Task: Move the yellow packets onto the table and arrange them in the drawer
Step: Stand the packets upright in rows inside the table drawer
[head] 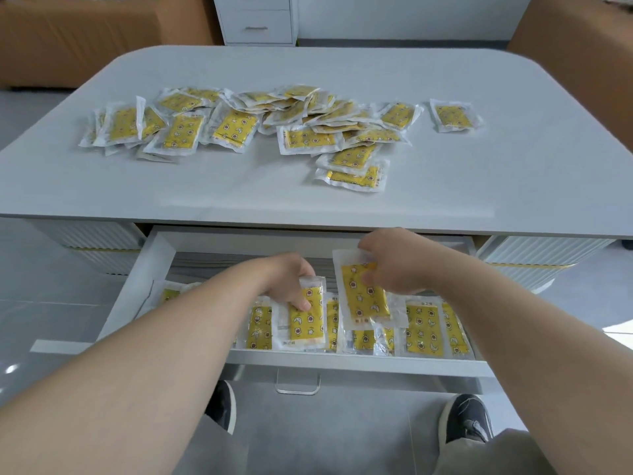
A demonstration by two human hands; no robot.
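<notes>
Packets point(424, 327) line the front edge of our drawer point(342, 363), where our left hand point(291, 282) pinches one and our right hand point(394, 262) grips another just above the row.

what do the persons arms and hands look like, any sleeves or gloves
The left forearm and right forearm are bare, no sleeves in view. The left hand and right hand wear no gloves; no watch, bracelet or ring shows.

Both bare forearms reach forward, left hand point(290, 282) and right hand point(399, 265) each curled in a pinch.
</notes>
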